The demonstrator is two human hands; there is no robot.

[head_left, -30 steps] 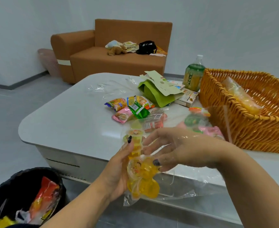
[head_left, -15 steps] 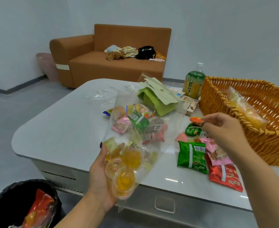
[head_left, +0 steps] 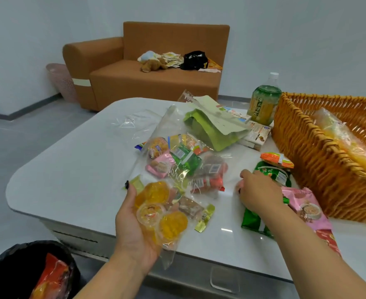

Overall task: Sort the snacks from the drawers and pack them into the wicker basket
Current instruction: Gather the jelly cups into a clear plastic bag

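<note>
Far left of the wicker basket (head_left: 307,152), below the tabletop (head_left: 74,169) edge, a black-lined bin (head_left: 16,268) holds an orange wrapper. Nearer the basket, the left hand (head_left: 134,231) cradles a clear plastic bag (head_left: 167,169) from beneath, palm up, thumb laid along its side; the yellow jelly cups (head_left: 160,210) sit heaped in the bag's bottom over the palm, while its loose upper part stands up in front of a pile of small snack packets (head_left: 177,160) on the tabletop. Closer still to the basket, the right hand (head_left: 257,190) reaches down with fingers curled at something small and pinkish; whether it has actually pinched it I cannot tell. Just beside the basket's near wall lie a green packet (head_left: 272,173), an orange packet (head_left: 277,159) and a pink packet (head_left: 305,206). Inside the basket rests one bag of yellow snacks (head_left: 350,145).

The likely trouble: the bag is only supported, not gripped (its mouth looks slack), so a tilt of the palm could let cups slide out over the tabletop edge toward the bin.
</note>
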